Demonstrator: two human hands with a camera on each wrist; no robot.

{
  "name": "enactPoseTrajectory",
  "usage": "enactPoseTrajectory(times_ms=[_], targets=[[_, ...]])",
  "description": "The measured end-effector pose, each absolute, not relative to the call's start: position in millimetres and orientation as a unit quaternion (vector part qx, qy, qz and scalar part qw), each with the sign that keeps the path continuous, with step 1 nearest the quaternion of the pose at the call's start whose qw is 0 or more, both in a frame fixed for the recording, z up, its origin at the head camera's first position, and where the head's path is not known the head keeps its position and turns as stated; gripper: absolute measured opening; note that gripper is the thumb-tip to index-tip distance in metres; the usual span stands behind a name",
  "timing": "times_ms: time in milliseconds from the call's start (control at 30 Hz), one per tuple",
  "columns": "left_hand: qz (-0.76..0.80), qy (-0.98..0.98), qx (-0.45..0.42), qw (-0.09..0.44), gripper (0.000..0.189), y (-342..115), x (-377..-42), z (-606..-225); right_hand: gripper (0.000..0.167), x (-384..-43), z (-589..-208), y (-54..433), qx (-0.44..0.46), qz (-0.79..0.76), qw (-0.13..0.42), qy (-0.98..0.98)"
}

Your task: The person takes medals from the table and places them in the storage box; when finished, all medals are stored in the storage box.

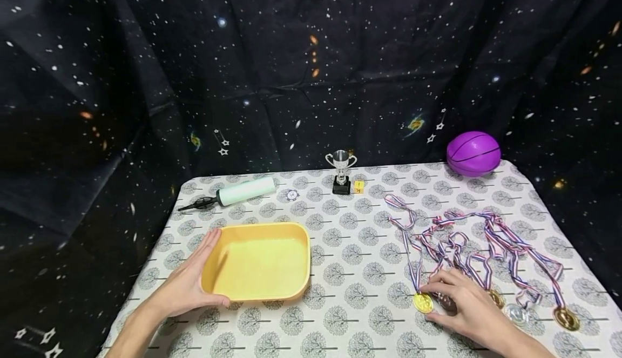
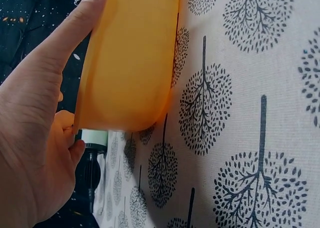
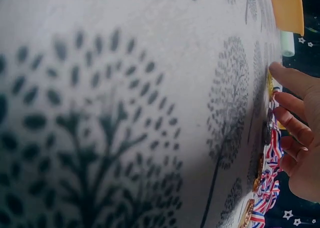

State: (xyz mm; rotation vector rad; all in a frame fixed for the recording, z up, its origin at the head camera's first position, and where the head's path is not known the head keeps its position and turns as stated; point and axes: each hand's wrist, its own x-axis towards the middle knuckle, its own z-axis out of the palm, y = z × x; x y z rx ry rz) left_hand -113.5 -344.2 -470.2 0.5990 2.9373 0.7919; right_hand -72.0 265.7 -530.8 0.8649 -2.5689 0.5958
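Your right hand (image 1: 466,306) was the one nearer the gold medal (image 1: 423,303): the disc lay at its fingertips, on the side towards the tray (image 1: 257,269). The thumb sat by the disc's near right edge and a forefinger by its top, parted by roughly the disc's breadth. You could not tell from either view whether they pinched it or only bracketed it. The medal was at the left end of the tangle, low on the tabletop (image 1: 340,271), with its ribbon (image 1: 413,263) running away from you towards the far side.

The tray lay well to the left of the medal, its long axis running left to right and its hollow facing up, so its right end was the one nearer the disc. Your left hand (image 1: 187,279) gripped the opposite end, thumb along the near side and fingers at the far left corner.

A dark medal (image 1: 446,303) lay partly beneath your right hand, just beside the gold one. To the right of that hand lay a silver medal (image 1: 516,315), and a larger bronze-gold medal (image 1: 567,319) beyond it, near the tangled ribbons (image 1: 491,228).
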Motion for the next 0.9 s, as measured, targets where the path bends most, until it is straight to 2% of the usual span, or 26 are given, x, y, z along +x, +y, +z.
enactPoseTrajectory(times_ms=[467,733,900], targets=[[0.29,0.94,0.178,0.009,0.158,-347,-114,-478,0.051,-76,-534,262,0.316,0.206,0.187,-0.907],[0.316,0.934,0.167,-0.007,0.149,-347,-114,-487,0.052,-77,-537,257,0.305,0.202,0.176,-0.914],[0.315,0.934,0.166,-0.01,0.15,-346,-113,-489,0.055,-77,-536,253,0.297,0.208,0.163,-0.918]])
